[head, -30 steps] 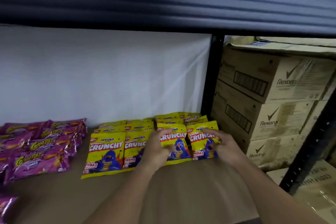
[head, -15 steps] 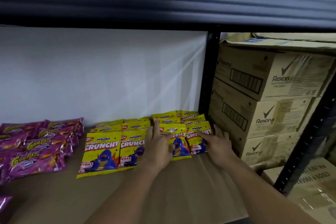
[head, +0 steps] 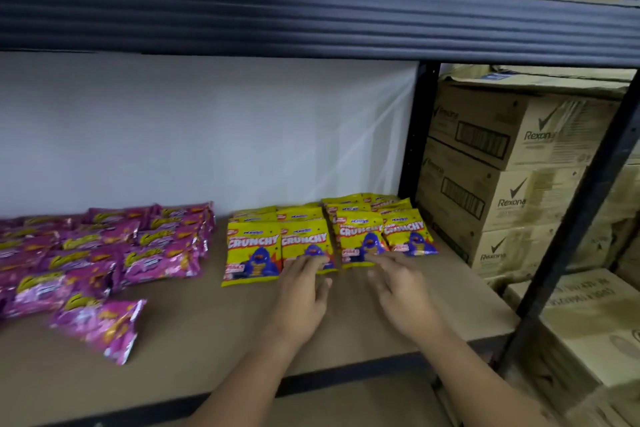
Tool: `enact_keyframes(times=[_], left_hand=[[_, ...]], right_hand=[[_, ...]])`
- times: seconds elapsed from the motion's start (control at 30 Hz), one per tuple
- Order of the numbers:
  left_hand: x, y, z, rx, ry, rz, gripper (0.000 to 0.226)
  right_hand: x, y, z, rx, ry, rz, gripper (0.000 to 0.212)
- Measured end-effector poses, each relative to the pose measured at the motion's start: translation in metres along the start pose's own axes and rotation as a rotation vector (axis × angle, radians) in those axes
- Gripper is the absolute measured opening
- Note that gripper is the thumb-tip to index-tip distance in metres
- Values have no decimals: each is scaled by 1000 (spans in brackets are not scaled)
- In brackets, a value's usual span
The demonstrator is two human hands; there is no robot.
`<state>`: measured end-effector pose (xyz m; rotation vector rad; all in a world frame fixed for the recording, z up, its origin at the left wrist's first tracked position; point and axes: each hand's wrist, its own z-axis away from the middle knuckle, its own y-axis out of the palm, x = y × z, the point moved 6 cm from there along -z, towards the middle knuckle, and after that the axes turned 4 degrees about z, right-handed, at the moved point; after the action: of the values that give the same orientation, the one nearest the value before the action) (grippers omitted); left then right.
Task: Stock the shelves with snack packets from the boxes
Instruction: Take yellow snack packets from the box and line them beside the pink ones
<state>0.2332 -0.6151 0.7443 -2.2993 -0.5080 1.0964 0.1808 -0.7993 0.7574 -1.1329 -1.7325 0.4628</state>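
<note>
Both hands, left hand (head: 302,298) and right hand (head: 401,291), lie loose-fingered at the yellow Crunchy packets (head: 308,243), holding nothing.

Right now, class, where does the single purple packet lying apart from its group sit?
In the head view, the lone purple packet lies front-left on the shelf board, nearer the front edge than the purple pile, left of the left hand.

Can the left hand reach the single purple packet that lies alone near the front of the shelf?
Probably yes: the left hand is open and holds nothing, and only bare shelf lies between it and the lone purple packet.
</note>
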Motion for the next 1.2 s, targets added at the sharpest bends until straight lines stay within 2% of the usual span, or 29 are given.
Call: enact_keyframes(times=[0.2, 0.4, 0.53, 0.67, 0.8, 0.97, 1.1, 1.2], left_hand=[[12, -95, 98, -20, 50, 145, 19], [66, -208, 222, -66, 81, 86, 13], [148, -263, 307, -91, -37, 47, 17], [252, -287, 406, -44, -298, 52, 19], [356, -286, 512, -31, -552, 32, 17], [491, -226, 657, 133, -926, -70, 27], [587, -153, 747, 207, -1059, -97, 43], [648, -96, 796, 257, -1094, -131, 53]], right_hand=[[105, 19, 81, -7, -39, -130, 22], [225, 85, 175, 22, -168, -243, 8], [286, 174, 237, 144, -190, -270, 12], [317, 286, 299, 310, -128, -307, 17], [314, 408, 367, 485, -81, -297, 21], [266, 560, 457, 710, 0, -271, 29], [207, 682, 526, 868, 20, -245, 32], [158, 767, 573, 931, 46, -226, 35]])
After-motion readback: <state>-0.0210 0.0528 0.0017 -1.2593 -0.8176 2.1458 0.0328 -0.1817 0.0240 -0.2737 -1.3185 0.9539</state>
